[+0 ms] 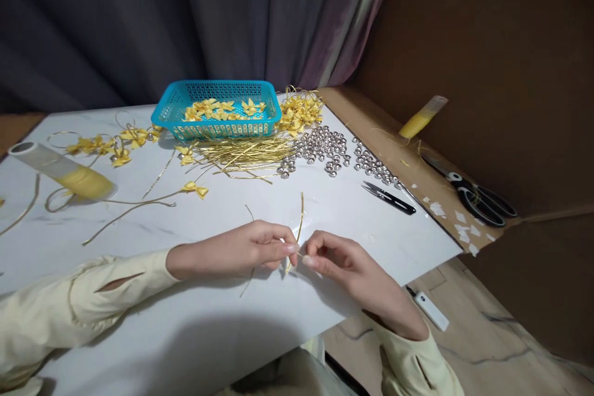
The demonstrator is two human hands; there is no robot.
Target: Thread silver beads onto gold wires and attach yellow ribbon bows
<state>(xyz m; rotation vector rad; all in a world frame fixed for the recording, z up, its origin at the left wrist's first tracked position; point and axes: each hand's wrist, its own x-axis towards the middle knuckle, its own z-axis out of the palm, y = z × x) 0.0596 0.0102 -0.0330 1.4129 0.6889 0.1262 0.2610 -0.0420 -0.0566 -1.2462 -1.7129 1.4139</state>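
Observation:
My left hand (241,250) and my right hand (346,266) meet over the white table (195,328) near its front edge. Both pinch a thin gold strip (299,223) between thumb and fingertips; the strip stands up and curves away from me. A second fine strand hangs under my left hand. Behind them lies a heap of gold strips (244,154), a cluster of silver beads (325,148) and a blue basket (218,108) holding several yellow bows.
Black thread snips (390,197) lie right of the hands. Large scissors (477,195) and a yellow tube (422,117) rest on a brown board at right. A yellow ribbon roll (65,172) and loose bows (116,145) lie at left. A white device (430,310) sits below the table edge.

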